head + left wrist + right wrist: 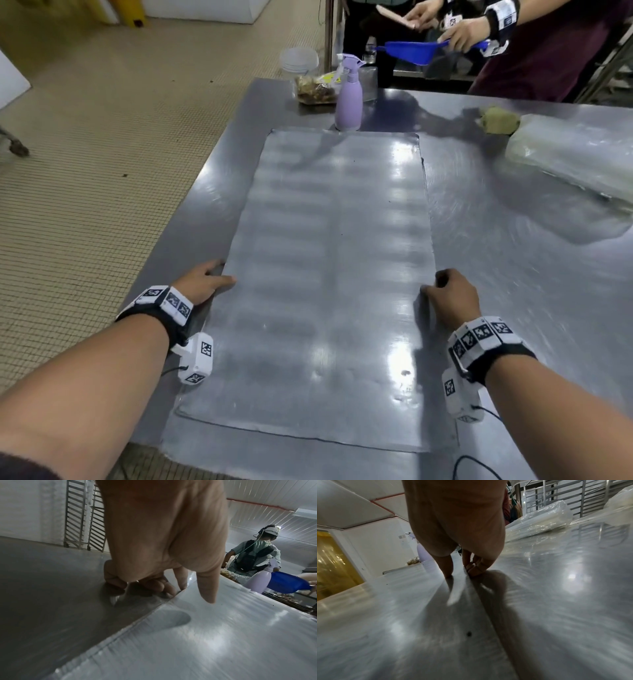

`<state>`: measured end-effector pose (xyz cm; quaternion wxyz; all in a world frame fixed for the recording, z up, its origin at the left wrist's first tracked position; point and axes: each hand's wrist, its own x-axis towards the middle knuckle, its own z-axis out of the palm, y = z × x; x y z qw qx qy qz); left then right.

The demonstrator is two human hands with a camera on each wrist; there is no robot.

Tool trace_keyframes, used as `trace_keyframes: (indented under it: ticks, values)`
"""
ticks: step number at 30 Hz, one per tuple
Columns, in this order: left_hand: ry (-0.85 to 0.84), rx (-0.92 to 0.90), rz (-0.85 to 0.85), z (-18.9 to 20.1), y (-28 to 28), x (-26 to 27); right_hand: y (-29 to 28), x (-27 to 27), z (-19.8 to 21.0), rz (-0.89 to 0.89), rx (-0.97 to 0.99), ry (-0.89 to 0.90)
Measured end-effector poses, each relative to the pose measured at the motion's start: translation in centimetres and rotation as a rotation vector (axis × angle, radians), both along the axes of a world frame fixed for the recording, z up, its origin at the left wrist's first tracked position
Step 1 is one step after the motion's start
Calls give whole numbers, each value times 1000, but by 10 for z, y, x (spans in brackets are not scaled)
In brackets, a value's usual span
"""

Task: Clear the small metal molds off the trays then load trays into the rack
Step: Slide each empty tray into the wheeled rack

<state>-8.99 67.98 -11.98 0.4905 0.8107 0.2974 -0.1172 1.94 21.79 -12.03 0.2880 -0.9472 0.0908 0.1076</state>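
Observation:
A flat metal tray point(335, 274) lies lengthwise on the steel table point(513, 246), and I see no molds on it. My left hand point(205, 281) is at its left edge. In the left wrist view, the curled fingers point(154, 584) meet the tray point(223, 635) edge, with the thumb just above its surface. My right hand point(445, 294) is at the right edge, thumb on top of the tray point(402, 615) and fingers point(476, 568) curled against the rim. Tall tray racks point(84, 524) stand by the wall, and another rack point(590, 497) shows behind the table.
A lilac spray bottle point(348, 99) and a clear container of food point(315, 90) stand just past the tray's far end. A plastic-wrapped bundle point(575, 154) lies at the right. Another person across the table holds a blue scoop point(411, 51). The table's left edge drops to tiled floor point(85, 171).

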Motion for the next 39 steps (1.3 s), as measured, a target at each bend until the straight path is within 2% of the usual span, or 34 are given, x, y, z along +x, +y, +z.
trace_keyframes:
  ticks: [3,6,12,17,23,25,27,29,31,33,35,39]
  values:
    - [-41,-46,-43,7,-8,-4,2,-6,2,45,-46,2]
    - [-47,2,-113,8,-8,-18,-1,-28,3,66,-82,28]
    - [-51,80,-87,9,-18,-64,-21,-100,-4,-8,-75,37]
    - [-26,226,-121,6,-16,-109,-34,-155,-5,-39,-125,65]
    - [18,235,-155,20,-22,-124,-25,-181,1,-41,-128,134]
    - [8,255,-205,22,-28,-128,-13,-189,12,27,-162,107]
    - [-22,306,-321,22,-40,-141,5,-208,23,179,-206,9]
    - [-77,386,-503,25,-59,-162,20,-231,29,377,-165,-17]
    - [-77,491,-767,25,-78,-187,28,-256,28,584,-159,49]
    - [-62,577,-931,21,-90,-205,29,-271,21,695,-210,29]
    - [-101,621,-924,11,-94,-217,25,-278,14,717,-218,-22]
    - [-160,546,-806,2,-97,-232,21,-285,5,710,-207,-77]
